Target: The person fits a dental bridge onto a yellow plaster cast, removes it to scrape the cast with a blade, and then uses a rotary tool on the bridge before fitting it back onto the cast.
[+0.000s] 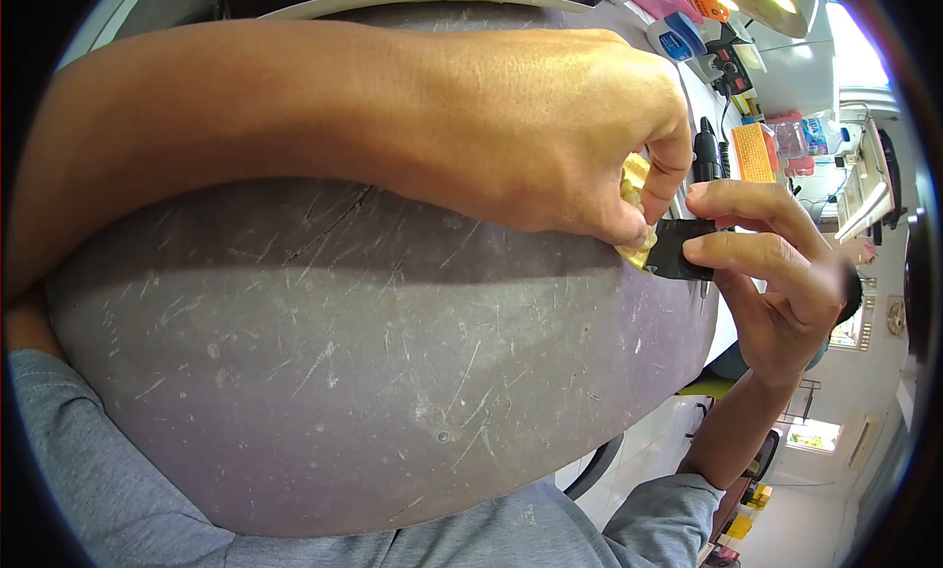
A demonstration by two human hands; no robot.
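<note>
Head view: left hand (550, 126) reaches in from the left across the top of frame, fingers closed in a pinch on a crumpled yellow wad (637, 190); can't tell if it's cloth or sponge. Right hand (776, 273) comes up from lower right, thumb and forefinger clamped on a small flat black part (678, 249). Wad is pressed against the part's left end, touching it. Both are held in the air at right of centre, above the far edge of the scratched grey mat (344, 372). Beyond the hands: black pen-shaped tool (705, 151), orange box (754, 151) just beside it, blue containers (678, 38) further back. Grey sleeve (668, 509) on the right forearm.
</note>
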